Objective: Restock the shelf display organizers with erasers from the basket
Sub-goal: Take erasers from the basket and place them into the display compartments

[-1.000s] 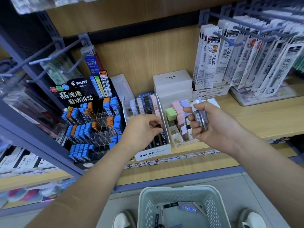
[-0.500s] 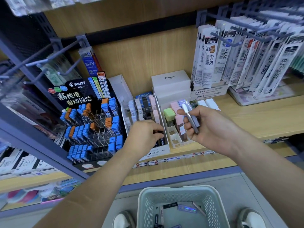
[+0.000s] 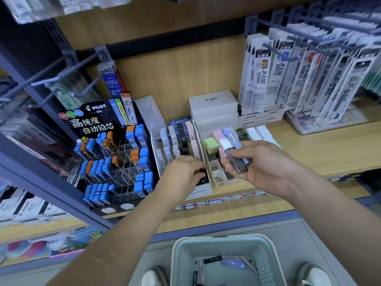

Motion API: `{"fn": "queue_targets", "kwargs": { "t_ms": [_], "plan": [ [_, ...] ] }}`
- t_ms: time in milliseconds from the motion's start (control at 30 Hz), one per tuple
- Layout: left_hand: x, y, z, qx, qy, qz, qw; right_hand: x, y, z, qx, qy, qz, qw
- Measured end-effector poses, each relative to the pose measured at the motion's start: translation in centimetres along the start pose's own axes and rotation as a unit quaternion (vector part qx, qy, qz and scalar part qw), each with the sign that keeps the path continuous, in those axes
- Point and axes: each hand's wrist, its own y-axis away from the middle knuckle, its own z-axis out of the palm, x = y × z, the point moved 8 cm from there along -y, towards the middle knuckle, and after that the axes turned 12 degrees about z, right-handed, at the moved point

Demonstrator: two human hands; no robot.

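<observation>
My left hand pinches a black slim case at the front row of the white organizer, which holds rows of white, pink and black cases. Just right of it, my right hand grips a small bundle of slim cases, white-capped and lavender, tilted above the second white organizer. That organizer holds green, pink and lavender cases and has open slots at its front. On the floor below stands the pale mesh basket with a few loose cases in it.
A black Pilot lead display with blue and orange cases stands to the left. White Pilot boxes sit at the back, and refill packs hang from hooks at the right. My shoes flank the basket.
My left hand has slid a little toward the organizer's front row with the black case. My right hand has drifted left and lower with its bundle.
</observation>
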Motion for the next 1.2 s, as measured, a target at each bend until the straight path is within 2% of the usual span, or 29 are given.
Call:
{"fn": "queue_targets", "kwargs": {
  "t_ms": [267, 467, 567, 633, 700, 767, 900, 967, 1100, 1200],
  "plan": [
    [-0.5, 0.1, 0.0, 0.001, 0.012, -0.024, 1.0, -0.1, 0.2, -1.4, 0.088, 0.091, 0.003, 0.992],
    [-1.0, 0.0, -1.8, 0.031, 0.027, -0.084, 0.996, 0.3, 0.1, -0.8, 0.05, 0.059, 0.023, 0.997],
    [-1.0, -0.2, -3.8, 0.103, 0.163, -0.154, 0.969, 0.4, 0.2, 0.0, 0.005, 0.075, 0.026, 0.997],
    [-0.5, -0.6, -4.7, 0.139, 0.313, -0.181, 0.922, 0.6, 0.4, 0.8, -0.028, 0.099, 0.021, 0.994],
    [0.6, -1.0, -4.4, 0.105, 0.4, -0.188, 0.891, 0.9, 0.4, 1.5, -0.058, 0.12, 0.016, 0.991],
    [1.3, -1.1, -3.8, 0.073, 0.427, -0.191, 0.881, 1.1, 0.5, 2.0, -0.079, 0.133, 0.017, 0.988],
    [0.1, -0.6, -3.7, 0.105, 0.445, -0.242, 0.856, 1.9, 0.9, 2.2, -0.091, 0.163, 0.048, 0.981],
    [-0.1, -0.5, -3.6, 0.09, 0.444, -0.243, 0.858, 1.8, 1.0, 2.0, -0.077, 0.214, 0.03, 0.973],
    [1.7, -1.3, -3.0, 0.003, 0.433, -0.19, 0.881, 1.6, 1.3, 2.1, -0.094, 0.287, 0.013, 0.953],
    [1.9, -1.7, -3.2, 0.011, 0.464, -0.195, 0.864, 1.4, 1.7, 2.2, -0.114, 0.282, 0.015, 0.952]
  ]
}}
